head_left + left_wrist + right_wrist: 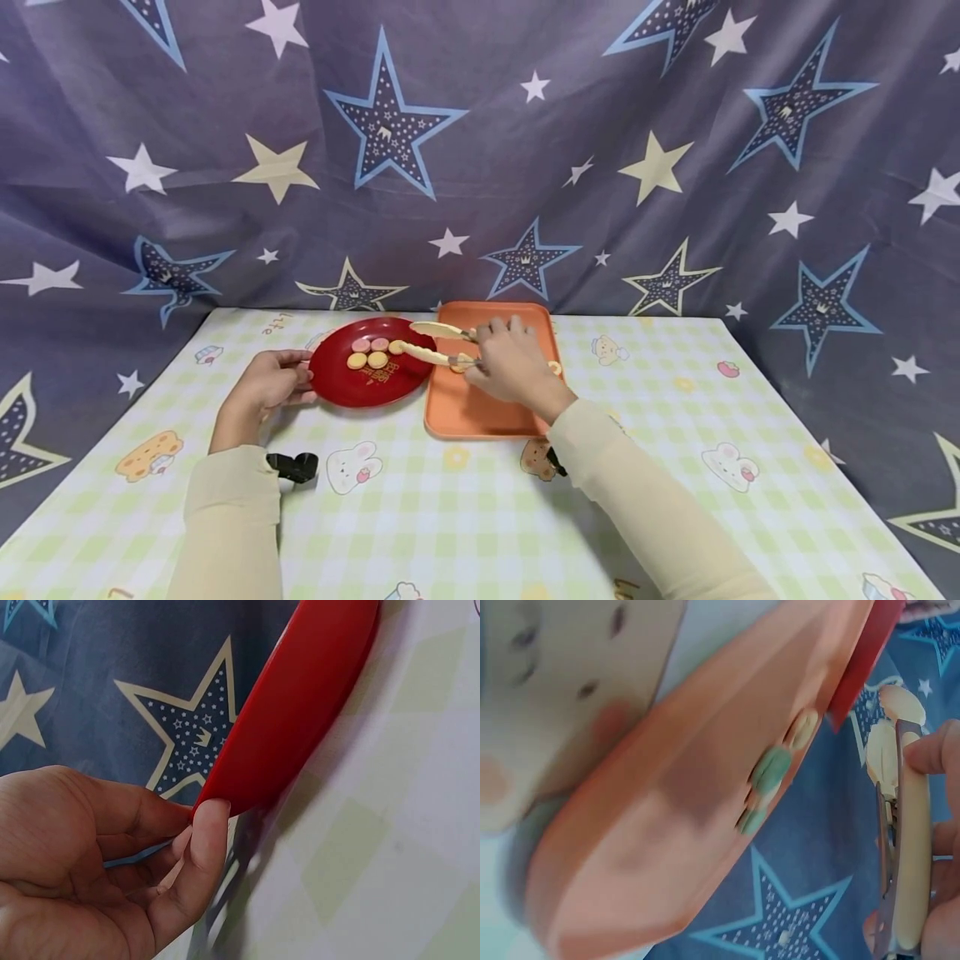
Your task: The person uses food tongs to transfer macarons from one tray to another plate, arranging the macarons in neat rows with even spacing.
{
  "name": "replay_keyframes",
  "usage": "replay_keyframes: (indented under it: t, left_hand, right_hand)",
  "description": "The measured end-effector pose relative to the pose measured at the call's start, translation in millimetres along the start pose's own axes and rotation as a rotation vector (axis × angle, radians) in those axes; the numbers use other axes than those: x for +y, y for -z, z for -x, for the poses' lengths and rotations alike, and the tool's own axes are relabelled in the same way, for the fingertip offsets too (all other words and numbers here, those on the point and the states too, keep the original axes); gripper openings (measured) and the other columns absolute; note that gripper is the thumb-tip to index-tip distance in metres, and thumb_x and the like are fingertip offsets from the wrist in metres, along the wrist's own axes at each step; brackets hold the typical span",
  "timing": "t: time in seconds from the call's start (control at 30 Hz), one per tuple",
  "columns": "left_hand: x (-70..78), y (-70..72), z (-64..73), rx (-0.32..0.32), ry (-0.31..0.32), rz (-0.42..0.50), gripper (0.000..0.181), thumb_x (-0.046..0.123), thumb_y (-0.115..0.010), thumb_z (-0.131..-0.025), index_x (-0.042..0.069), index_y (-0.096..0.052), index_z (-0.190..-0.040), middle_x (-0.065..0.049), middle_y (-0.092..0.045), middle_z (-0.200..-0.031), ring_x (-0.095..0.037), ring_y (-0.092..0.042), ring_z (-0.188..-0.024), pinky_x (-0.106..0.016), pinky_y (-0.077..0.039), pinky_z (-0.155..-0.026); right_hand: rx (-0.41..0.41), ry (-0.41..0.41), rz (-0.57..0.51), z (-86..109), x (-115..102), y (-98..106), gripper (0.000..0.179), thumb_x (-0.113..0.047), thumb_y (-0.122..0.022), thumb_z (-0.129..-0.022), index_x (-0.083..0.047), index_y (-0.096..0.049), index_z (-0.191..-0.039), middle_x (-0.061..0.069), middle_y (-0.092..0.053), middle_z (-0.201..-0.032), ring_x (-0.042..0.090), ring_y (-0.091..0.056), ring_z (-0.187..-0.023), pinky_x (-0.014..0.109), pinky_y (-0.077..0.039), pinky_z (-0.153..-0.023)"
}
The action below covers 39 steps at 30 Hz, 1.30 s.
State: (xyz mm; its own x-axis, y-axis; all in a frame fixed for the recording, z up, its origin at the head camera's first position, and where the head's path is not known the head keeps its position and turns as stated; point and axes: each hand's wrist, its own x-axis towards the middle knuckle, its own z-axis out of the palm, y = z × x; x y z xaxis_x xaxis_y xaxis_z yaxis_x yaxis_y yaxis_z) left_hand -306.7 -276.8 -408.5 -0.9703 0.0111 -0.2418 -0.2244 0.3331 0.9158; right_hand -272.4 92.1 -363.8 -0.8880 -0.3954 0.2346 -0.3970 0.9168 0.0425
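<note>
My left hand point(273, 382) pinches the left rim of a red plate point(337, 385) between thumb and fingers; the left wrist view shows that grip on the plate point(300, 705) up close. Several small round biscuits, yellow point(377, 360) and pink point(362, 345), lie on the plate. With my right hand point(513, 358) I hold a pair of tongs point(427, 353), their cream tips spread over the plate's right side. One tip is close to a yellow biscuit point(396, 347); whether they touch, I cannot tell. In the right wrist view, the fingers wrap the tongs' cream handle point(913, 847).
An orange tray point(487, 417) sits right of the plate, partly beneath the right hand. Green biscuits point(771, 770) and a yellowish one point(804, 729) lie in it. A checked cloth point(420, 533) covers the table, and a starry curtain point(480, 167) hangs behind.
</note>
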Motion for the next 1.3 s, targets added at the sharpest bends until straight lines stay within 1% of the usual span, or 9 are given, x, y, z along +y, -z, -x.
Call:
replay_keyframes:
  t: [0.13, 0.23, 0.33, 0.4, 0.47, 0.63, 0.77, 1.07, 1.3]
  left_hand:
    - [-0.7, 0.6, 0.6, -0.003, 0.001, 0.007, 0.051, -0.001, -0.049, -0.103, -0.010, -0.035, -0.151, -0.023, -0.058, -0.121, -0.017, -0.066, -0.084, -0.037, -0.064, -0.079]
    - [-0.5, 0.3, 0.5, -0.004, -0.004, 0.007, 0.050, -0.001, -0.048, -0.103, -0.010, -0.035, -0.151, -0.023, -0.058, -0.122, -0.017, -0.066, -0.084, -0.036, -0.064, -0.080]
    - [-0.5, 0.8, 0.6, -0.007, -0.006, 0.005, 0.051, -0.001, -0.049, -0.103, -0.010, -0.035, -0.151, -0.024, -0.058, -0.122, -0.017, -0.066, -0.084, -0.036, -0.064, -0.080]
    - [-0.7, 1.0, 0.8, -0.011, -0.007, 0.006, 0.051, -0.001, -0.049, -0.103, -0.011, -0.035, -0.151, -0.024, -0.058, -0.123, -0.017, -0.066, -0.084, -0.036, -0.064, -0.080]
    - [-0.9, 1.4, 0.9, -0.015, -0.009, 0.007, 0.051, -0.002, -0.049, -0.102, -0.011, -0.035, -0.151, -0.024, -0.058, -0.123, -0.016, -0.067, -0.083, -0.036, -0.064, -0.080]
    - [-0.2, 0.5, 1.3, -0.017, -0.017, 0.014, 0.051, -0.003, -0.048, -0.102, -0.011, -0.034, -0.151, -0.025, -0.057, -0.125, -0.015, -0.067, -0.082, -0.036, -0.064, -0.080]
    - [0.7, 0.3, 2.9, -0.015, -0.017, 0.017, 0.051, -0.003, -0.047, -0.102, -0.011, -0.034, -0.150, -0.024, -0.056, -0.124, -0.016, -0.067, -0.082, -0.036, -0.064, -0.080]
    - [1.7, -0.7, 3.6, -0.013, -0.007, 0.029, 0.050, -0.004, -0.047, -0.102, -0.011, -0.035, -0.150, -0.017, -0.060, -0.111, -0.015, -0.067, -0.081, -0.036, -0.064, -0.079]
    - [1.3, 0.4, 3.1, -0.017, -0.006, 0.023, 0.051, -0.002, -0.048, -0.103, -0.011, -0.034, -0.151, -0.023, -0.057, -0.121, -0.016, -0.068, -0.081, -0.036, -0.064, -0.079]
  right_hand:
    - [0.011, -0.032, -0.028, 5.7, 16, 1, 0.051, -0.046, -0.062, -0.094, -0.006, -0.062, -0.125, 0.010, -0.056, -0.111, 0.029, -0.042, -0.092, 0.044, -0.041, -0.080]
    - [0.015, -0.060, -0.034, 10.7, 28, 1, 0.054, -0.046, -0.061, -0.095, -0.005, -0.061, -0.131, 0.012, -0.057, -0.118, 0.030, -0.043, -0.097, 0.046, -0.044, -0.082]
    - [0.023, -0.082, -0.044, 15.1, 40, 2, 0.052, -0.045, -0.062, -0.095, -0.005, -0.062, -0.129, 0.013, -0.057, -0.120, 0.032, -0.045, -0.099, 0.048, -0.044, -0.083]
    - [0.029, -0.094, -0.048, 17.6, 47, 3, 0.048, -0.045, -0.064, -0.095, -0.006, -0.064, -0.123, 0.013, -0.057, -0.118, 0.033, -0.045, -0.098, 0.049, -0.044, -0.081]
    - [0.034, -0.104, -0.047, 19.8, 53, 3, 0.047, -0.044, -0.064, -0.095, -0.005, -0.064, -0.122, 0.014, -0.057, -0.116, 0.034, -0.045, -0.098, 0.051, -0.045, -0.081]
    - [0.043, -0.134, -0.027, 24.3, 68, 1, 0.052, -0.044, -0.063, -0.094, -0.004, -0.062, -0.126, 0.015, -0.057, -0.112, 0.036, -0.047, -0.097, 0.054, -0.047, -0.081]
    - [0.047, -0.144, -0.010, 27.8, 79, -3, 0.051, -0.042, -0.063, -0.092, -0.003, -0.063, -0.124, 0.016, -0.056, -0.107, 0.037, -0.047, -0.095, 0.055, -0.047, -0.080]
    - [0.004, -0.172, -0.006, 37.6, 101, -9, 0.045, -0.041, -0.063, -0.090, -0.003, -0.065, -0.115, 0.016, -0.059, -0.107, 0.039, -0.050, -0.095, 0.057, -0.048, -0.080]
    - [-0.038, -0.151, -0.003, 39.5, 110, -10, 0.047, -0.041, -0.064, -0.092, -0.002, -0.066, -0.118, 0.017, -0.060, -0.107, 0.040, -0.052, -0.094, 0.057, -0.049, -0.080]
